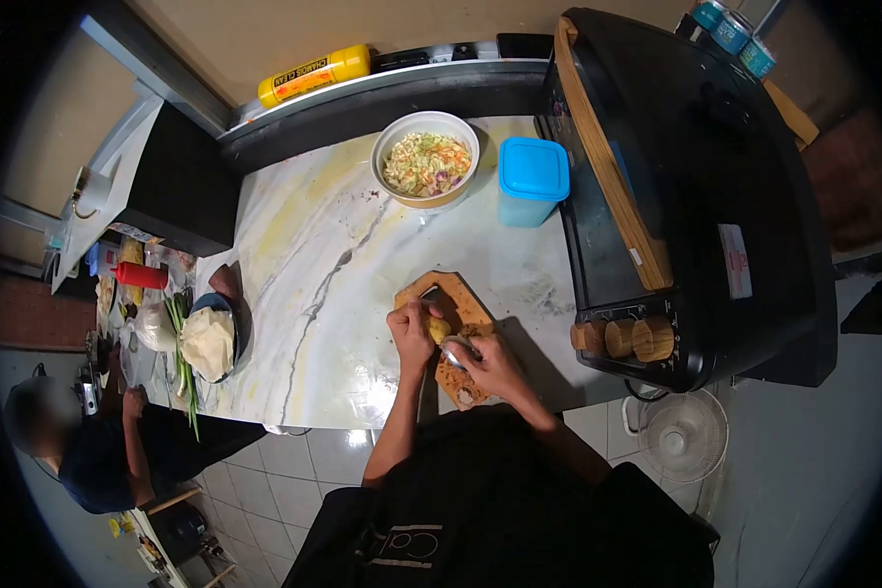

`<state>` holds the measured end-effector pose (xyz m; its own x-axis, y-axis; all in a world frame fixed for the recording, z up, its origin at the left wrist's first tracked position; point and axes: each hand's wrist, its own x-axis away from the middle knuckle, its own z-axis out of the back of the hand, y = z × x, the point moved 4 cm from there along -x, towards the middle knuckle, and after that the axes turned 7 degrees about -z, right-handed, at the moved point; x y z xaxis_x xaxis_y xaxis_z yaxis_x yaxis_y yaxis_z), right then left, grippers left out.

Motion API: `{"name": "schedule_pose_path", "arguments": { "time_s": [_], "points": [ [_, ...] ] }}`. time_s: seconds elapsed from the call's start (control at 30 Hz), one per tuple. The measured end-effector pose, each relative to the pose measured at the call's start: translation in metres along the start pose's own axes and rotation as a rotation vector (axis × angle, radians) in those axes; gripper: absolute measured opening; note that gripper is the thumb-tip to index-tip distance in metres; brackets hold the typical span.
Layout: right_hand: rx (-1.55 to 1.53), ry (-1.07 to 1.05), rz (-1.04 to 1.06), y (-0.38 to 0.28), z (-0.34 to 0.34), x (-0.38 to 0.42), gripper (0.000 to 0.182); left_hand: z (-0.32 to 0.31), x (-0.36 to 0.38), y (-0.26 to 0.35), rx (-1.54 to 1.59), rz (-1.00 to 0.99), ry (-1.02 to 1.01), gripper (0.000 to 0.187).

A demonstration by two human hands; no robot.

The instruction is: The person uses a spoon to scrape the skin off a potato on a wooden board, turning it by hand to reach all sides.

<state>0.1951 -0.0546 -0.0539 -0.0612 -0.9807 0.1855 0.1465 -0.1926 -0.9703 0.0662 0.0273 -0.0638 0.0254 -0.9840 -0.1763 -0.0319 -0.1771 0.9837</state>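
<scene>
My left hand is closed round a yellowish potato, held above a wooden cutting board. In the fingers of my right hand is a shiny metal tool, its rounded end close to the potato; the grip hides its exact kind. Brown peelings lie on the board between and below the hands. A pale round scrap rests near the board's front end. Part of a dark-handled utensil shows at the board's far left edge, mostly covered by my left hand.
Beyond the board stand a bowl of shredded vegetables and a blue-lidded container. A large black oven borders the right side. Leftward are spring onions, a dark bowl with a pale cloth-like item, and another person.
</scene>
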Motion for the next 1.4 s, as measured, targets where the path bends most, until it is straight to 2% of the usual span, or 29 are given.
{"name": "schedule_pose_path", "arguments": {
  "time_s": [0.17,0.27,0.37,0.47,0.6,0.67,0.77,0.87,0.97,1.07,1.17,1.27,1.37,1.4],
  "points": [
    [0.060,-0.099,-0.076,-0.018,0.005,-0.004,0.038,0.000,0.001,0.002,-0.001,-0.008,-0.017,0.053],
    [0.140,-0.085,-0.114,-0.001,0.004,-0.003,0.038,0.000,0.004,0.003,0.001,0.012,-0.021,0.053],
    [-0.040,-0.051,-0.052,0.009,-0.002,-0.002,0.040,-0.002,0.002,0.004,-0.006,-0.001,-0.028,0.053],
    [0.043,-0.037,-0.038,-0.021,0.010,0.003,0.042,-0.001,0.002,-0.001,0.002,-0.013,-0.028,0.052],
    [0.177,0.000,0.000,0.013,0.009,0.001,0.042,-0.001,-0.003,0.004,-0.052,-0.071,-0.018,0.051],
    [0.194,0.018,-0.009,0.027,0.006,0.003,0.042,-0.001,0.000,0.001,-0.025,-0.007,-0.007,0.052],
    [0.217,0.035,0.034,-0.005,0.009,0.003,0.041,0.000,0.000,-0.005,-0.027,0.033,0.001,0.052],
    [0.084,-0.007,-0.018,-0.014,0.007,-0.001,0.040,-0.003,-0.003,0.001,-0.052,0.010,0.004,0.053],
    [0.026,-0.049,0.015,-0.030,0.006,-0.001,0.038,-0.003,-0.005,0.001,-0.042,0.024,0.009,0.052],
    [0.126,-0.066,-0.059,-0.013,0.005,-0.003,0.038,-0.007,-0.006,0.003,-0.054,0.038,0.012,0.051],
    [0.077,-0.034,-0.043,0.010,0.002,-0.004,0.037,-0.007,-0.004,-0.001,-0.094,0.073,-0.009,0.050],
    [-0.078,-0.016,-0.001,-0.006,0.004,-0.001,0.037,-0.005,-0.005,-0.008,-0.133,0.107,-0.011,0.050],
    [0.296,0.062,0.096,0.039,0.003,-0.002,0.037,-0.004,-0.006,0.000,-0.108,0.117,-0.001,0.051],
    [0.338,0.054,0.065,0.036,0.006,-0.007,0.037,-0.006,-0.009,0.003,-0.084,0.111,0.012,0.051]
  ]
}}
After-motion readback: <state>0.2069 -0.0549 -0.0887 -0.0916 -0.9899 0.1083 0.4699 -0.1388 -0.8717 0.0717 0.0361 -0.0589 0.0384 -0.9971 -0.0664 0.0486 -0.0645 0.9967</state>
